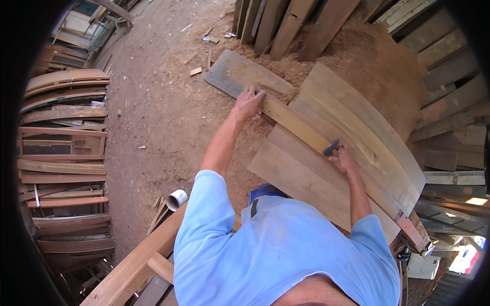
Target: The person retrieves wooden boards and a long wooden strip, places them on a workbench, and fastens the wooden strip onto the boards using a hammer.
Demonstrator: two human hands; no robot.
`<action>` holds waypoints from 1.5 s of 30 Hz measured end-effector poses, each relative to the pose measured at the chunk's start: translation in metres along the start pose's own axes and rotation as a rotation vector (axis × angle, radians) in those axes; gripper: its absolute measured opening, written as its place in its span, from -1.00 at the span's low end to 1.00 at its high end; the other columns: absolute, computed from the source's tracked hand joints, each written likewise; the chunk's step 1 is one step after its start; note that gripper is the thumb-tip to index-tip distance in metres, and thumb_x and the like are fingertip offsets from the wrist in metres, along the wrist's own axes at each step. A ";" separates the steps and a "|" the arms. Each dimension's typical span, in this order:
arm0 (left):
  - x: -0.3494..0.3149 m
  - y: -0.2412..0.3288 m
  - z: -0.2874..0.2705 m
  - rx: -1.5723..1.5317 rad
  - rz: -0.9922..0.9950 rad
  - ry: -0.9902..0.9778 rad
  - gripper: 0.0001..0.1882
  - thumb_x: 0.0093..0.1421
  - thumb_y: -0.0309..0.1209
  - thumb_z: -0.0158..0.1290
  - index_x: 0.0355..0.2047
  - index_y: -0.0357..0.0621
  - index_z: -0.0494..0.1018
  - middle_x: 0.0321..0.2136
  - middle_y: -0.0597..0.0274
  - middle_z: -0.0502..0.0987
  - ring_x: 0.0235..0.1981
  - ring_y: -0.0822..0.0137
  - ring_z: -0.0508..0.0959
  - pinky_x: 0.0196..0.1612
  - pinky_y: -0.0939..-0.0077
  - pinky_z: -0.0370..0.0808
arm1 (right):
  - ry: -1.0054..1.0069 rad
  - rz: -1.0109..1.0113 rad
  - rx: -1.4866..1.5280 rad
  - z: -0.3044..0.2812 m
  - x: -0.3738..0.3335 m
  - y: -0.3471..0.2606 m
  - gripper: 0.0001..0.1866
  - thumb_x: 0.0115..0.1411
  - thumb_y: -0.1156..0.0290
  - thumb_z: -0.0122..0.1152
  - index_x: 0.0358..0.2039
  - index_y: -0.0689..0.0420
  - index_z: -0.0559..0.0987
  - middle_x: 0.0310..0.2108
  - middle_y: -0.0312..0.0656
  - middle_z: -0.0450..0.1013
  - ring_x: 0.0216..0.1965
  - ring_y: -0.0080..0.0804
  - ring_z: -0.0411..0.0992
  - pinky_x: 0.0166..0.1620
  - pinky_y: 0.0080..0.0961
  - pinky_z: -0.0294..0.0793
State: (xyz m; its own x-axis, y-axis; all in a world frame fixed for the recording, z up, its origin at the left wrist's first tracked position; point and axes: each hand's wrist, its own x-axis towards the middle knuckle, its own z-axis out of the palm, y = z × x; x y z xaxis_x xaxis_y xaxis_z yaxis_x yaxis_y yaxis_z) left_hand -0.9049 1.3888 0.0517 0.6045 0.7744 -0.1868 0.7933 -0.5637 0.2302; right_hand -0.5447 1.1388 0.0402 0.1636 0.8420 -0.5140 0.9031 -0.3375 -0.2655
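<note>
A long yellowish wooden strip [301, 127] runs slantwise from upper left to lower right, between two wide wooden panels. My left hand [248, 103] is closed around the strip's far left end, fingers bent over its edge. In my right hand [344, 159] is a small dark blue-grey tool [331, 147], its head showing above the strip and the rest hidden by my fingers; its kind is unclear. The larger panel [352, 117], broad and curved-looking, lies on the right of the strip. The smaller panel [291, 163] lies on the near side, next to my body.
A grey weathered board [245, 71] lies beyond my left hand, strewn with sawdust. Boards [286, 25] lean upright at the back. Stacked planks [66, 158] line the left side. A wooden beam frame [138, 255] and a white tube [177, 199] are at lower left.
</note>
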 end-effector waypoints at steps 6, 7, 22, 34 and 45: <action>-0.008 -0.005 0.010 -0.009 -0.006 0.059 -0.19 -0.17 -0.36 0.38 0.16 0.01 0.33 0.00 -0.03 0.38 0.08 -0.04 0.34 0.09 0.19 0.37 | -0.003 0.019 -0.018 -0.005 -0.005 -0.011 -0.49 -0.03 0.17 0.39 -0.12 0.23 0.59 0.06 -0.07 0.36 0.09 -0.04 0.31 0.16 -0.22 0.31; -0.008 -0.004 0.010 -0.012 -0.010 0.060 -0.20 -0.19 -0.36 0.38 0.14 0.03 0.35 0.00 -0.02 0.38 0.10 -0.04 0.32 0.08 0.19 0.37 | 0.010 0.021 -0.038 -0.003 -0.005 -0.009 -0.50 -0.03 0.18 0.39 -0.12 0.22 0.59 0.05 -0.07 0.36 0.09 -0.04 0.30 0.16 -0.22 0.31; -0.008 -0.019 0.008 -0.039 0.036 0.033 -0.20 -0.17 -0.28 0.38 0.15 0.13 0.35 0.01 0.08 0.37 0.10 0.04 0.32 0.10 0.24 0.33 | 0.053 -0.102 0.961 -0.083 -0.002 -0.127 -0.68 0.31 0.21 0.04 -0.09 0.20 0.44 -0.46 -0.24 0.43 -0.54 -0.41 0.43 -0.45 -0.43 0.42; -0.008 -0.025 0.009 -0.066 0.092 0.079 -0.21 -0.18 -0.32 0.39 0.14 0.14 0.37 0.01 0.12 0.39 0.06 0.03 0.35 0.10 0.27 0.35 | 0.302 -0.282 0.500 0.003 -0.023 -0.150 -0.63 0.25 0.27 0.06 -0.03 0.23 0.32 -0.50 -0.06 0.41 -0.48 -0.10 0.43 -0.33 -0.19 0.42; -0.008 -0.020 0.006 -0.092 0.026 0.019 -0.19 -0.14 -0.35 0.36 0.19 0.17 0.33 0.03 0.10 0.35 0.06 0.00 0.32 0.14 0.27 0.33 | 0.234 -0.405 0.460 -0.015 0.001 -0.175 -0.48 0.31 0.23 -0.03 0.27 -0.03 0.20 -0.35 0.23 0.49 -0.28 0.30 0.44 -0.21 0.11 0.38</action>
State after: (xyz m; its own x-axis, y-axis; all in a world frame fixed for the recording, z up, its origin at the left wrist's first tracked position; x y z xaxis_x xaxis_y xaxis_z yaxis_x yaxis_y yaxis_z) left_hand -0.9246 1.3922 0.0425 0.6222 0.7659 -0.1618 0.7670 -0.5551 0.3220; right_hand -0.6967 1.2046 0.0985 -0.0250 0.9921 -0.1231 0.6582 -0.0763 -0.7490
